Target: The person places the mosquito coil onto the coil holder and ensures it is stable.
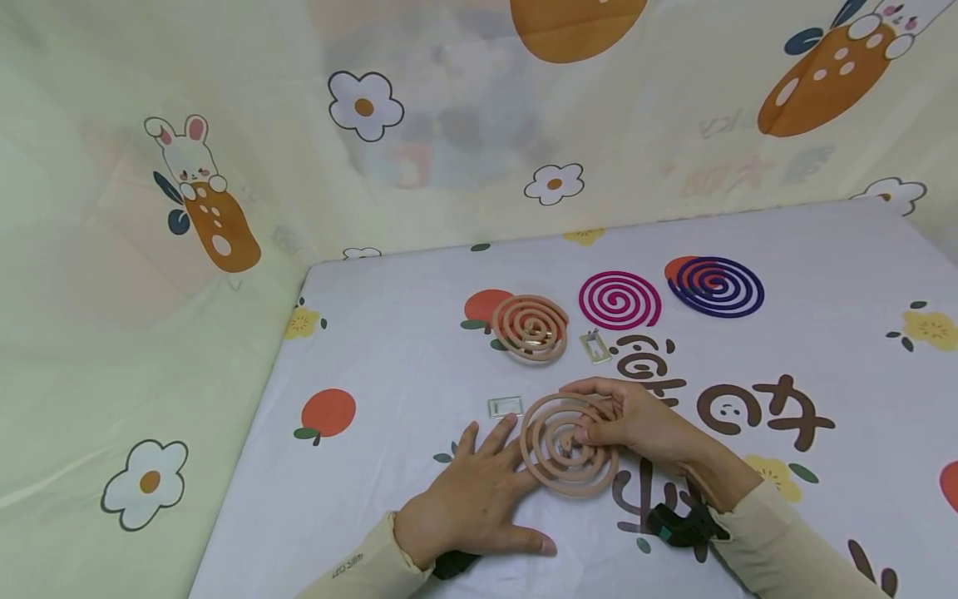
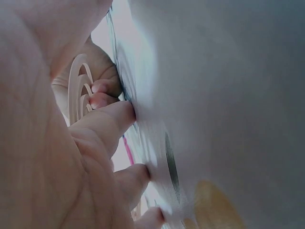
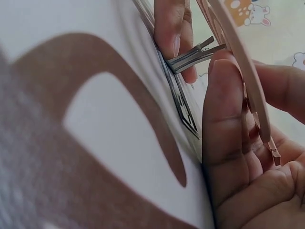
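Note:
My right hand pinches a tan mosquito coil between thumb and fingers, tilted close over the table. Beneath the coil's middle, a thin metal coil stand rests on the cloth, its upright prong reaching up to the coil in the right wrist view. My left hand lies palm down with spread fingers, fingertips on the cloth. Its forefinger passes under the coil's left edge, and in the right wrist view left-hand fingers are right at the stand. Another flat metal stand lies just beyond the left fingertips.
Farther back, a second tan coil sits over a shiny metal piece. A magenta coil and a dark purple coil lie to its right. One more metal stand lies in front of the magenta coil. A printed curtain borders the table.

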